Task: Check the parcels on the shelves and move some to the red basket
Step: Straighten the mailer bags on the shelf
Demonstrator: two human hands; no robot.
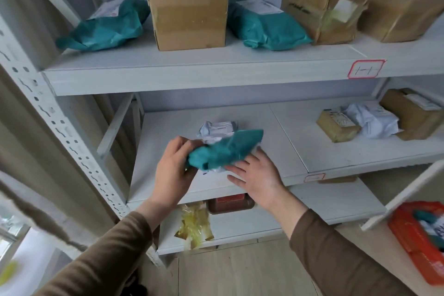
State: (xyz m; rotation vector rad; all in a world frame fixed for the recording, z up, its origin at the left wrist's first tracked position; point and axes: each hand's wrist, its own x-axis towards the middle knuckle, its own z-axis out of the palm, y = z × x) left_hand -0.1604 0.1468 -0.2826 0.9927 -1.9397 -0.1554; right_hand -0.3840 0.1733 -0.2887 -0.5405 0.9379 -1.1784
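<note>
- Head view, from the left: my left hand (174, 168) is closed around the left end of a small teal parcel (223, 149), just above the front part of the middle shelf (300, 132).
- I see the long axis of this parcel going from lower left to upper right, so the free end points to the back of the shelf and a little to the right.
- A white parcel (217, 130) lies just behind the teal one; I cannot tell if the two touch.
- My right hand (258, 176) is spread flat with the fingers wide, under the right half of the teal parcel. It seems to support and not to grip.
- Further right on the same shelf stand a small brown box (337, 125), a crumpled white bag (372, 121) and a bigger brown box (413, 114), close together.
- The red basket (418, 243) stands on the floor, low at the far right, well apart from the parcel. It already holds some parcels, teal and white ones.
- I judge that the right hand is nearer to the basket, so the carry would go right and down.
</note>
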